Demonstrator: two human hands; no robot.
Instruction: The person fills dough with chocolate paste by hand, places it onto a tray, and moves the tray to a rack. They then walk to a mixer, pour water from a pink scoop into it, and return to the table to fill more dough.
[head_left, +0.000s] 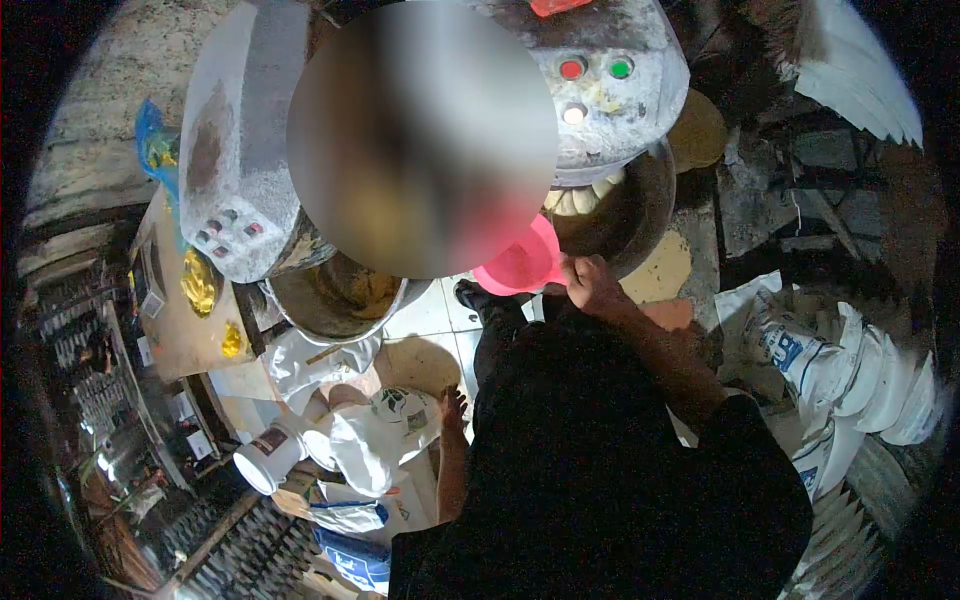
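Observation:
My right hand (590,285) grips the handle of a pink plastic scoop (525,262), held at the near left edge of a large mixer bowl (655,215). Pale dough pieces (575,202) show in that bowl under the machine head. A round blur hides part of the scoop. My left hand (453,402) hangs low at my side, beside white sacks (405,420), with its fingers apart and nothing in it. To its upper left stands a second metal bowl (335,305) with brownish-yellow residue inside.
Two mixer machines, one with buttons at left (235,225) and one at right (620,110), stand ahead. A white bucket (268,458) is at lower left, near a table (215,345) with yellow packets. White sacks (800,350) lie at right. Tiled floor (425,312) shows between the bowls.

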